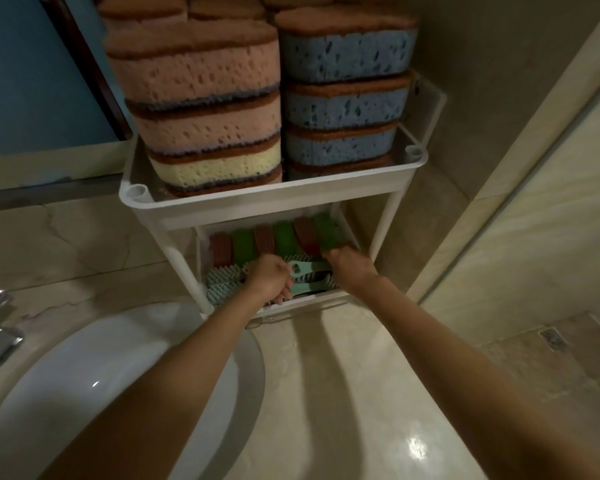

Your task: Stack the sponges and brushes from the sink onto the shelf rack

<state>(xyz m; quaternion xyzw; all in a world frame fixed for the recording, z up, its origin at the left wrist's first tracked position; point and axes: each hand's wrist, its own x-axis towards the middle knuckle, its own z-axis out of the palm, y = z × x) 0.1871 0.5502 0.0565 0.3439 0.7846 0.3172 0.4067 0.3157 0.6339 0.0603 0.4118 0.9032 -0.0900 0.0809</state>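
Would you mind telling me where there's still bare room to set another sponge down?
The counter between the sink and the wall is bare. The rack's upper tray is crowded with sponge stacks. The lower tray is crowded with scrub pads, brushes and both hands.

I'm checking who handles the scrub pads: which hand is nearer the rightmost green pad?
Right. The right hand touches the rightmost green pad; the left hand is farther left, on the brushes.
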